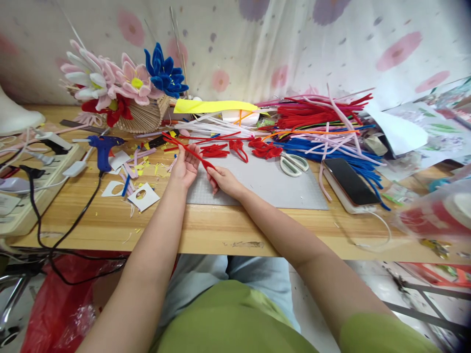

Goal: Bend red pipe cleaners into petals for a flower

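Observation:
A red pipe cleaner [192, 153], apparently doubled, slants across both my hands above the left part of a grey cutting mat [257, 181]. My right hand [225, 181] pinches its lower end between thumb and fingers. Farther along, it lies between the thumb and curled fingers of my left hand [187, 165]. On the mat's far edge lie a bundle of bent red pieces [214, 150], a single red loop [239, 150] and a cluster of red loops [265, 148]. Scissors with pale green and white handles [293, 164] rest to their right.
A blue glue gun [103, 149], paper scraps [143, 196] and a power strip [37, 186] are at left. Pipe-cleaner flowers [136, 83] stand behind. Red [316, 115] and blue [331, 152] pipe-cleaner bundles, a phone [351, 181] and a plastic cup [437, 213] are at right.

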The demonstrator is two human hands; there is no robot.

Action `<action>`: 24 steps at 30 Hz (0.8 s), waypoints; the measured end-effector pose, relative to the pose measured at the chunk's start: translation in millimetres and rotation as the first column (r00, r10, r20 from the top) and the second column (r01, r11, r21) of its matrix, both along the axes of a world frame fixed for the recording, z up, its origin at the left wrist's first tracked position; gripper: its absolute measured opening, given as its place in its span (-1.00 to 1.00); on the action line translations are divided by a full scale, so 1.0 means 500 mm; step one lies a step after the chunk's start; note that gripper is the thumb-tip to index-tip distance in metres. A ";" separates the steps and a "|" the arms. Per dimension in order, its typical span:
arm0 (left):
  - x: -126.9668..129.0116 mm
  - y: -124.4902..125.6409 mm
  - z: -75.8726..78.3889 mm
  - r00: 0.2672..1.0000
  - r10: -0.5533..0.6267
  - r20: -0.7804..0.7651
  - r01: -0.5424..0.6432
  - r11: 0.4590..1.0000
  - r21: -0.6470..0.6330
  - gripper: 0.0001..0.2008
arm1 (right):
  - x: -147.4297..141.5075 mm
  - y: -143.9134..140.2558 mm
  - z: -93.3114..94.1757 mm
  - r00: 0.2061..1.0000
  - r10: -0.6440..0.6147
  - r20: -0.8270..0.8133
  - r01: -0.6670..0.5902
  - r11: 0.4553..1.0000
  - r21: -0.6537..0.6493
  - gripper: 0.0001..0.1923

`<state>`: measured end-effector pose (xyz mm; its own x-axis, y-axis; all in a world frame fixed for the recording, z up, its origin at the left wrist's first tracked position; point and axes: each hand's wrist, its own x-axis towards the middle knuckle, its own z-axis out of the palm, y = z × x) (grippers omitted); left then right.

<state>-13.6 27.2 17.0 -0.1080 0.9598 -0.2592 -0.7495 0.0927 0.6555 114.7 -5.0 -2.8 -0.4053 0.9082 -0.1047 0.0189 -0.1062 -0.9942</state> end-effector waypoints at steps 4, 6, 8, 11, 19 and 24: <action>0.017 -0.016 -0.008 0.954 -0.159 -0.256 0.157 0.987 -0.030 -0.71 | 0.010 0.011 0.002 0.999 -0.046 -0.020 0.047 0.999 0.015 -0.66; 0.029 -0.022 -0.013 0.925 -0.122 -0.361 0.116 0.993 -0.037 -0.71 | 0.013 0.017 -0.002 0.999 -0.029 -0.015 0.030 0.999 0.029 -0.65; 0.039 -0.025 -0.018 0.902 -0.081 -0.424 0.077 0.997 -0.028 -0.71 | 0.017 0.022 -0.007 1.000 -0.029 -0.009 0.029 0.999 0.043 -0.66; 0.048 -0.026 -0.022 0.882 -0.051 -0.469 0.059 0.998 0.001 -0.71 | 0.021 0.027 -0.012 1.000 -0.030 0.001 0.030 0.997 0.066 -0.66; 0.050 -0.019 -0.034 0.822 0.101 -0.560 -0.028 0.990 0.137 -0.81 | 0.041 0.047 -0.007 0.972 -0.212 0.105 0.179 0.949 0.258 -0.70; 0.042 -0.016 -0.051 0.729 0.147 -0.669 -0.023 0.981 0.190 -0.81 | 0.053 0.052 -0.001 0.977 -0.209 0.050 0.190 0.948 0.257 -0.83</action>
